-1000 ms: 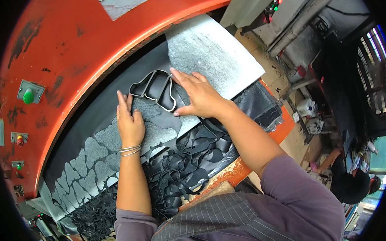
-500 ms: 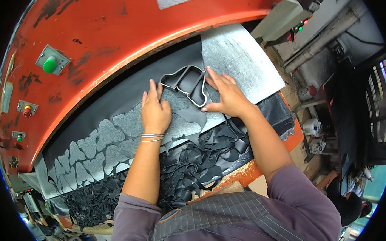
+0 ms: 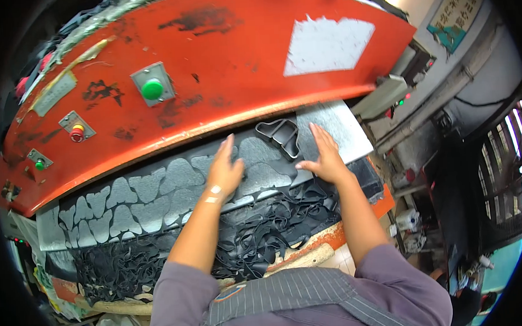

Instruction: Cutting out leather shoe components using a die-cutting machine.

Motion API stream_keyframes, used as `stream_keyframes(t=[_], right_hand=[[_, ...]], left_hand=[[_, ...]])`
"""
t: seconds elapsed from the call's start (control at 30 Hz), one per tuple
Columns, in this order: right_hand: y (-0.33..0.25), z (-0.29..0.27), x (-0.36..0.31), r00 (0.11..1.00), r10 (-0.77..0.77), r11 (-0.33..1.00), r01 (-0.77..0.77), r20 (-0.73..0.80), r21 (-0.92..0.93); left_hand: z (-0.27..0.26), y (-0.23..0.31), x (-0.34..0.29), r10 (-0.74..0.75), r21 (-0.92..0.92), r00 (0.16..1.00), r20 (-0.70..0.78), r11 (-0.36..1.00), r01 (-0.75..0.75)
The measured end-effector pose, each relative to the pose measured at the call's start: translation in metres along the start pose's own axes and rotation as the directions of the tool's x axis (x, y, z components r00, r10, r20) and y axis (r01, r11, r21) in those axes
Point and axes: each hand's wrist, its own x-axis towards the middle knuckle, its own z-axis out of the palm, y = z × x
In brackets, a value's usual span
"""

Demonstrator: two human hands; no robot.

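While the left hand (image 3: 225, 170) was held palm-down with its fingers extended and its thumb apart, the right hand (image 3: 327, 157) was spread as well, its thumb pointing inward; neither pinched anything. Between them lay an open, curved cutting die of grey metal strip (image 3: 278, 129), braced by crossbars. It stood flat on a thin black sheet of leather-like material (image 3: 208, 148), toward the right end and the back edge of a long, pale grey cutting board (image 3: 350, 127). The right hand was just beside the die, its thumb near the die's front end without evident contact, and the left hand was farther off, on the die's other side. Whether the left hand touched the sheet could not be told.

From the die to the board's left end, the sheet was pierced by rows of rounded holes, with the pale board showing through. Tangled black offcut strips (image 3: 264, 227) were heaped along the board's front edge. Above its back edge ran a scuffed orange-red machine beam (image 3: 227, 65), which bore a large round green button (image 3: 152, 89), a red button with a yellow collar (image 3: 77, 134) and a ragged white patch (image 3: 328, 45).
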Motion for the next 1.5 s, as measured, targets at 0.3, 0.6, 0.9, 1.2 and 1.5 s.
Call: stream_keyframes(t=[0.3, 0.6, 0.9, 1.2, 1.5], right_hand=[[-0.198, 0.03, 0.038, 0.877, -0.443, 0.829, 0.479, -0.184, 0.287], [-0.272, 0.046, 0.085, 0.838, -0.223, 0.86, 0.41, -0.498, 0.305], [-0.27, 0.012, 0.064, 0.846, -0.219, 0.856, 0.406, -0.487, 0.32], [-0.188, 0.013, -0.077, 0.936, -0.301, 0.938, 0.255, 0.185, 0.237], [-0.172, 0.04, -0.173, 0.875, -0.342, 0.931, 0.364, 0.341, 0.001]], left_hand=[[-0.358, -0.169, -0.133, -0.088, 0.088, 0.385, -0.919, 0.904, 0.418], [-0.458, -0.166, -0.16, -0.145, -0.043, 0.669, -0.729, 0.985, 0.167], [-0.446, -0.144, -0.178, 0.172, 0.371, 0.588, -0.79, 0.898, 0.236], [-0.205, -0.014, -0.222, 0.033, 0.42, 0.967, -0.254, 0.904, 0.079], [-0.05, 0.052, -0.282, 0.077, 0.555, 0.978, -0.193, 0.831, 0.044]])
